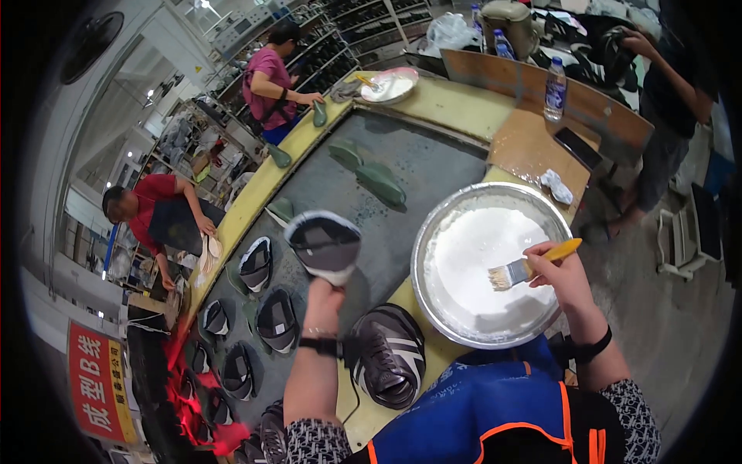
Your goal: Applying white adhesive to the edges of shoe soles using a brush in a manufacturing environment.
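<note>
My left hand point(327, 295) is closed on a dark shoe upper point(325, 243) with a whitish rim, its underside turned up, above the grey work surface. A flat paintbrush point(514, 273) with a yellow handle and pale bristles is gripped in my right hand point(555, 272). The brush is over a round metal basin point(423, 290) of white liquid point(475, 247); whether its bristles touch the liquid I cannot tell. Beside my left wrist, a dark lace-up shoe point(384, 356) with light stripes rests on the table's yellow edge.
Several shoe uppers point(277, 321) lie on the grey surface point(309, 197) at left, and green shoe lasts point(379, 184) farther back. A white bowl point(390, 85) stands at the far edge. A bottle point(555, 89) and a phone point(577, 147) sit at right. Co-workers point(270, 85) stand around the table.
</note>
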{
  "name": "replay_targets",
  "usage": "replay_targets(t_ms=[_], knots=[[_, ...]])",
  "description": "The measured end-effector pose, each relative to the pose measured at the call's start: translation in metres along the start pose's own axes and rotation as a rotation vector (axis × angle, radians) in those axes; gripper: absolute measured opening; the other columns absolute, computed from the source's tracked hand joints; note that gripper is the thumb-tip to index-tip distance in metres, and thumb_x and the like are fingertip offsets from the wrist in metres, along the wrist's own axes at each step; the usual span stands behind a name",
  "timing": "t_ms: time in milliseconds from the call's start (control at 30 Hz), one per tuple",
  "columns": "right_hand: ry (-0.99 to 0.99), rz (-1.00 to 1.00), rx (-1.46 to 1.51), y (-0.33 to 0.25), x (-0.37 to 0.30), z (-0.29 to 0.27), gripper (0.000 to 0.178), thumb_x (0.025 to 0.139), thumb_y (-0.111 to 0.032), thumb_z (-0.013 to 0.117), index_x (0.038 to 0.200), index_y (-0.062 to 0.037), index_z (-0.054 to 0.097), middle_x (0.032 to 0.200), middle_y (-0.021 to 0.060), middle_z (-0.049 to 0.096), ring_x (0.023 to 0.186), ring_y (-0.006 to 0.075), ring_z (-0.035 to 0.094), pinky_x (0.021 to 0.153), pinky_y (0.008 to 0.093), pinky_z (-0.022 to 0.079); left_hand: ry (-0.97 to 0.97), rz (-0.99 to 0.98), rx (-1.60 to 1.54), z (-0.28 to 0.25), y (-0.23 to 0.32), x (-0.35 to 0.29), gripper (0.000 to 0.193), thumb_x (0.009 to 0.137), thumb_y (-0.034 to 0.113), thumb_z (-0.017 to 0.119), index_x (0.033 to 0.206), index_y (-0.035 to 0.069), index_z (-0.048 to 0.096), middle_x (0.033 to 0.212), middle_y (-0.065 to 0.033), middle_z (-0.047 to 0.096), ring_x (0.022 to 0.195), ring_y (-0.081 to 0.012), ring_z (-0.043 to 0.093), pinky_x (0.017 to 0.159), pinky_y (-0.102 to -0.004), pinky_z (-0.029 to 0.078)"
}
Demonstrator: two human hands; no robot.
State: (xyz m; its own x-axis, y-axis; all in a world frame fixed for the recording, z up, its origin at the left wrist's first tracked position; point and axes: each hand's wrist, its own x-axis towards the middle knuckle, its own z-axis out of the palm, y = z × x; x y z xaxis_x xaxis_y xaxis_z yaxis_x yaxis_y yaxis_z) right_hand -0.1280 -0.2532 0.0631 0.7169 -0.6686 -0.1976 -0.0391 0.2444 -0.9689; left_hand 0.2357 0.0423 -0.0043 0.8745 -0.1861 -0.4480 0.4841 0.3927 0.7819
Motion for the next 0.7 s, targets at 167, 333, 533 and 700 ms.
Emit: replay_targets(t_ms=[167, 333, 533, 700], knots=[[-0.036, -0.027, 0.053, -0.009, -0.004, 0.014, 0.028, 0.093, -0.021, 0.065, 0.106, 0.0037, 0.065, 0.084, 0.0091, 0.067, 0.072, 0.0143, 0.068, 0.061, 0.0239, 0.055, -0.207, 0.108, -0.556, -0.03, 0.089, 0.046, 0.082, 0.102, 0.039, 0.037, 0.149, 0.023, -0.028, 0.157, -0.0247, 0.018, 0.142, -0.0463, 0.026, 0.114, -0.0562, 0.027], [-0.01, -0.041, -0.018, -0.002, 0.0, 0.006, 0.026, 0.091, -0.019, 0.067, 0.103, 0.0036, 0.067, 0.082, 0.0085, 0.067, 0.074, 0.0153, 0.068, 0.063, 0.0247, 0.054, -0.429, 0.186, 0.12, -0.012, 0.086, -0.034, 0.069, 0.099, 0.035, 0.05, 0.153, 0.008, 0.017, 0.139, -0.0244, 0.047, 0.12, -0.0368, 0.056, 0.098, -0.0463, 0.047], [0.043, -0.346, -0.924, 0.017, 0.003, 0.023, 0.016, 0.081, -0.016, 0.074, 0.089, -0.0029, 0.071, 0.081, 0.0113, 0.071, 0.072, 0.0255, 0.069, 0.068, 0.0336, 0.054, -0.845, 0.265, 1.308, -0.058, 0.022, -0.186, 0.077, 0.082, 0.024, 0.073, 0.148, 0.008, 0.035, 0.143, -0.0271, 0.043, 0.129, -0.0373, 0.049, 0.106, -0.0438, 0.04], [-0.133, -0.313, -1.035, 0.023, 0.0, 0.038, 0.014, 0.08, -0.019, 0.073, 0.088, -0.0078, 0.072, 0.078, 0.0137, 0.069, 0.072, 0.0302, 0.068, 0.067, 0.0369, 0.053, -0.595, 0.462, 1.789, -0.061, -0.024, -0.241, 0.092, 0.066, 0.018, 0.075, 0.149, 0.022, 0.035, 0.15, -0.0344, 0.025, 0.129, -0.053, 0.041, 0.104, -0.0468, 0.043]])
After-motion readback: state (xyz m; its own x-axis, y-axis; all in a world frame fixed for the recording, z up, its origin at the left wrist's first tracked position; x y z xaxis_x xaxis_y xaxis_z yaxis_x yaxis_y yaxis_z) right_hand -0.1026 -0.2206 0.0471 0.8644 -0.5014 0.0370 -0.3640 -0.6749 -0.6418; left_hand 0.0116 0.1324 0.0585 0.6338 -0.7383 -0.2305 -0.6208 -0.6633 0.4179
